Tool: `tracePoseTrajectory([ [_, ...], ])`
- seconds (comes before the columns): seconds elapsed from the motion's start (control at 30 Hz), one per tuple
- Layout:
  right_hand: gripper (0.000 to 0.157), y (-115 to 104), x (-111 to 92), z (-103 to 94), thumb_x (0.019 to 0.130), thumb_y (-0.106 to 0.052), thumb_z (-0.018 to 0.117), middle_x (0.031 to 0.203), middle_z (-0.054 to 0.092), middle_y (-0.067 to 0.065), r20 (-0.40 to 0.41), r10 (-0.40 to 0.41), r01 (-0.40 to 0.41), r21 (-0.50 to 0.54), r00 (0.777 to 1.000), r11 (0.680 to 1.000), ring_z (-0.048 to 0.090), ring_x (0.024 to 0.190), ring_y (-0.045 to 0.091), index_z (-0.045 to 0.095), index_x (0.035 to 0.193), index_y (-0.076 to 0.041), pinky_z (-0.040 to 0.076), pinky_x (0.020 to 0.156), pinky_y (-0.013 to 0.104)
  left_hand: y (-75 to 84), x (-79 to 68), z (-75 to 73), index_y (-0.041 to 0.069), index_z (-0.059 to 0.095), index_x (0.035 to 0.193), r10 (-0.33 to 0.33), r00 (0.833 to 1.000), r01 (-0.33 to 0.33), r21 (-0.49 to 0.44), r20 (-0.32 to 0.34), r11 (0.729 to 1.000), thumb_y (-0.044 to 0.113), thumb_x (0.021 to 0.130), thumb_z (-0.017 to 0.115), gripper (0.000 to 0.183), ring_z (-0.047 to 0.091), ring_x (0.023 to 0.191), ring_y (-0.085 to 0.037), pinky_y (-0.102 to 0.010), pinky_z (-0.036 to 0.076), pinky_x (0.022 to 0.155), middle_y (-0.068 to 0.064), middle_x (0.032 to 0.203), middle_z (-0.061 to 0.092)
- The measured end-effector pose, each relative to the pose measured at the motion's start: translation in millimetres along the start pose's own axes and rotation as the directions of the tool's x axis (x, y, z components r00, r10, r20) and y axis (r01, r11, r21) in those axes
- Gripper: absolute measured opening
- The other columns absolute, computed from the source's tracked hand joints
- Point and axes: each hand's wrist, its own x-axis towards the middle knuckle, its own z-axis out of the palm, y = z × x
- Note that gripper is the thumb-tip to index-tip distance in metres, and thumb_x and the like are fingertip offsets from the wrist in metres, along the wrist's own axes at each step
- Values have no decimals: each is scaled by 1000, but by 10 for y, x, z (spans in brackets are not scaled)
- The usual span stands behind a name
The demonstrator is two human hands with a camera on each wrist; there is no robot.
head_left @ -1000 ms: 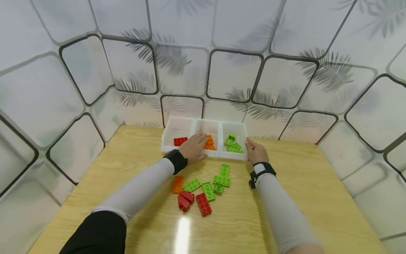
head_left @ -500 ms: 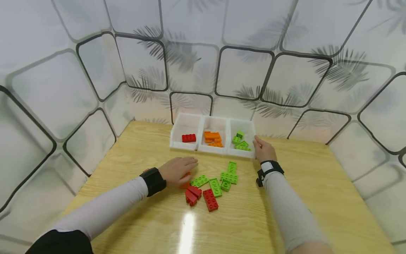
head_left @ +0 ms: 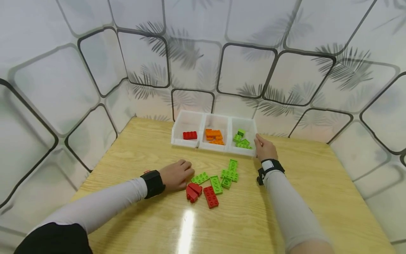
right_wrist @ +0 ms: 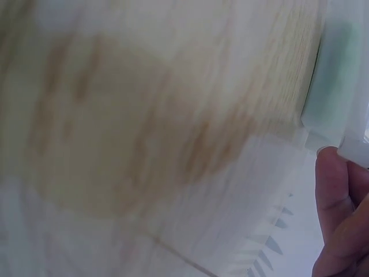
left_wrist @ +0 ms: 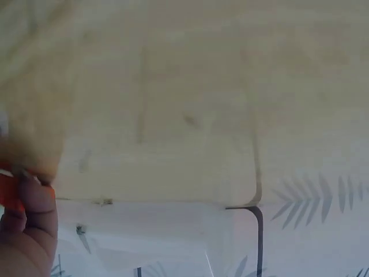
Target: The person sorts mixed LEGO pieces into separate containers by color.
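Note:
My left hand [head_left: 176, 175] is low over the table, left of the loose bricks. It pinches an orange building brick [left_wrist: 10, 193], which the hand hides in the head view. At the tray's right end, my right hand [head_left: 265, 148] grips the rim of a white three-compartment tray [head_left: 213, 147] between thumb and fingers; the tray wall [right_wrist: 353, 151] shows there in the right wrist view. A red brick [head_left: 190, 135] lies in the left compartment, several orange bricks [head_left: 214, 134] in the middle one and several green bricks [head_left: 243, 143] in the right one.
Just right of my left hand lie red wedge-shaped bricks [head_left: 194, 192], a flat red brick [head_left: 210, 197] and several green bricks [head_left: 216, 184]. They rest on a wooden table [head_left: 241, 218]. A patterned curtain [head_left: 196, 67] hangs close behind the tray.
My left hand has come out of the tray's middle compartment, back to the table on the left, and taken hold of the orange brick lying there. My right hand stays at the tray's rim.

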Motion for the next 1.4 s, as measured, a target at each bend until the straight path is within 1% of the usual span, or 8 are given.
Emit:
tracePoseTrajectory([
  [0.13, 42, 6, 11, -4, 102, -37, 49, 65, 58, 11, 4, -1, 1, 3, 1000, 1000, 45, 43, 19, 53, 141, -22, 33, 46, 33, 31, -4, 50, 13, 52, 91, 3, 1000, -2, 18, -17, 1000, 20, 89, 57, 9, 41, 76, -21, -34, 37, 74, -4, 88, 45],
  [0.43, 43, 20, 19, -3, 102, -40, 46, 66, 60, 12, 12, 4, -4, 0, 1000, 1000, 47, 41, 17, 52, 142, -23, 34, 44, 32, 93, 17, 2, 18, 52, 83, -75, 991, 96, -200, 113, 975, 14, 91, 59, 12, 34, 68, -13, -25, 31, 63, 4, 77, 39],
  [0.6, 44, 16, 6, -34, 102, -39, 46, 70, 62, 14, 18, -14, 14, 7, 1000, 1000, 45, 41, 17, 52, 142, -20, 34, 44, 32, 72, 27, -38, 20, 48, 68, -108, 982, 139, -205, 153, 969, 22, 83, 62, 21, 33, 65, -13, -24, 28, 60, 5, 72, 36],
  [0.77, 44, 54, 10, -28, 103, -38, 46, 72, 63, 15, 30, -18, 17, 15, 999, 1000, 48, 40, 17, 51, 142, -20, 34, 43, 32, 56, 35, -70, 21, 47, 55, -167, 963, 206, -178, 214, 962, 25, 87, 57, 34, 39, 60, -12, -26, 33, 53, 6, 67, 41],
  [0.97, 44, 75, 13, 4, 103, -37, 47, 84, 67, 18, 51, -26, 26, 13, 998, 1000, 47, 42, 17, 51, 143, -19, 35, 45, 32, -54, 109, -60, 17, 48, 54, -144, 965, 166, -87, 220, 982, 20, 89, 54, 36, 40, 58, -14, -29, 35, 52, 5, 63, 41],
  [1.17, 44, 75, 0, 27, 103, -37, 47, 85, 68, 17, 64, -23, 22, 28, 998, 999, 50, 41, 16, 50, 143, -19, 37, 44, 32, -281, 419, -93, 16, 46, 50, -67, 995, 70, -29, 77, 997, 15, 86, 57, 38, 36, 54, -15, -26, 31, 53, 3, 61, 33],
  [1.3, 44, 75, 3, 26, 103, -37, 46, 74, 64, 16, 61, -24, 23, 15, 998, 1000, 50, 40, 17, 49, 144, -21, 36, 43, 32, -382, 776, -151, 16, 45, 49, -99, 995, 99, -6, -7, 995, 14, 89, 55, 41, 36, 57, -17, -27, 31, 55, 1, 62, 34],
  [1.4, 44, 86, 6, 8, 103, -37, 46, 78, 65, 16, 61, -19, 18, 16, 998, 1000, 50, 41, 17, 49, 144, -21, 37, 44, 32, -424, 1075, -135, 16, 47, 51, -133, 989, 136, 41, -70, 990, 15, 91, 55, 41, 39, 61, -20, -29, 34, 55, -3, 66, 42],
])
